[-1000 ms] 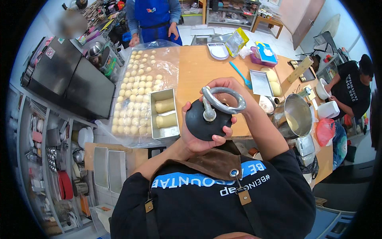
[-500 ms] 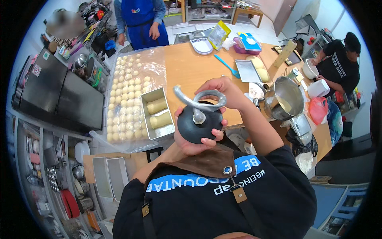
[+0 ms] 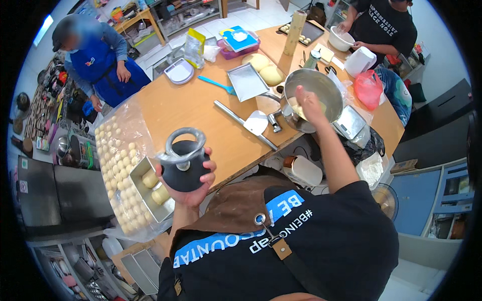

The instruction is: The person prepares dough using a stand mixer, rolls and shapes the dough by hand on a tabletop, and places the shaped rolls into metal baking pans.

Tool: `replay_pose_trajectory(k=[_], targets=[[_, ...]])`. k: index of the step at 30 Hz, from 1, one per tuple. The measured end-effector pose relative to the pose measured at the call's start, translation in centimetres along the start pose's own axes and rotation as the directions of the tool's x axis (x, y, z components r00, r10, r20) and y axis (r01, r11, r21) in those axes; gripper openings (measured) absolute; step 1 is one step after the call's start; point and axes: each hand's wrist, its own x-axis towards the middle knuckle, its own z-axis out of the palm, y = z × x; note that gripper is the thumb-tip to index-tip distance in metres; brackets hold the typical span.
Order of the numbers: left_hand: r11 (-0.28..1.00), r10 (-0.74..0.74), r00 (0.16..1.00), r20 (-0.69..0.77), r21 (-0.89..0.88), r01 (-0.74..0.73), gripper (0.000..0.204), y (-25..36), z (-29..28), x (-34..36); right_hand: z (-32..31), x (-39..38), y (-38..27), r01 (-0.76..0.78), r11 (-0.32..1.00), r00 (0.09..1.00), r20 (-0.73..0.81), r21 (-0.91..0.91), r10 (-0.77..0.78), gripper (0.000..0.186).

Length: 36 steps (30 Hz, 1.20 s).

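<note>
Dough hook [image 3: 182, 159] up in the left hand [image 3: 192, 196], near left of the table [image 3: 173, 113]; its grey metal ring sits just above the fingers, while the black dome [image 3: 189, 179] under it is what they hold, thumb on the left edge, fingers curled round the right; close to the body, a brown apron [image 3: 233, 198] bunches over a black shirt [image 3: 321, 220]; just left of the dome, a loaf tin [image 3: 142, 194] carries two dough rolls [image 3: 160, 194]; left of that, rows of pale dough balls [image 3: 123, 165] on clear plastic [image 3: 138, 128]; over to the right, the right hand [image 3: 311, 106] is at the steel bowl [image 3: 321, 83], one digit raised, the others partly hidden, and I cannot tell whether they hold the dough in there; beyond the bar and white scraper [image 3: 257, 122] come a flat silver tin [image 3: 247, 81], a blue spatula [image 3: 217, 84] and two big dough lumps [image 3: 271, 75]; far left stands a co-worker in a blue apron [image 3: 108, 70]; far right, another in black [image 3: 385, 25] has hands at a white bowl [image 3: 341, 42].
</note>
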Motion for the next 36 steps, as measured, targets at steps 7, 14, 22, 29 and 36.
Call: replay_pose_trajectory(k=[7, 14, 22, 29, 36], targets=[[0.654, 0.511, 0.859, 0.023, 0.638, -0.406, 0.075, -3.0, -4.0, 7.8, -5.3, 3.0, 4.4, -0.012, 0.967, 0.991, 0.125, -0.254, 0.045, 0.034], [0.122, 0.366, 0.896, 0.253, 0.941, -0.315, 0.113, -5.8, -3.2, 13.4, -8.0, 7.3, 2.7, 0.428, 0.873, 0.902, 0.168, -0.234, -0.398, 0.014], [0.237, 0.079, 0.974, 0.211, 0.945, -0.224, 0.118, -7.3, -0.8, 16.9, -6.4, 8.8, -6.9, 0.433, 0.745, 0.472, 0.577, 0.507, -0.667, 0.023], [0.336, 0.105, 0.981, 0.161, 0.923, -0.187, 0.117, -7.5, 0.4, 17.2, -5.4, 7.8, -5.5, -0.178, 0.856, 0.305, 0.855, 0.485, -0.421, 0.036], [0.409, 0.203, 0.962, 0.183, 0.877, -0.253, 0.116, -8.4, 2.6, 16.9, -5.7, 7.3, -4.1, -0.400, 0.712, 0.340, 0.815, 0.578, -0.470, 0.045]])
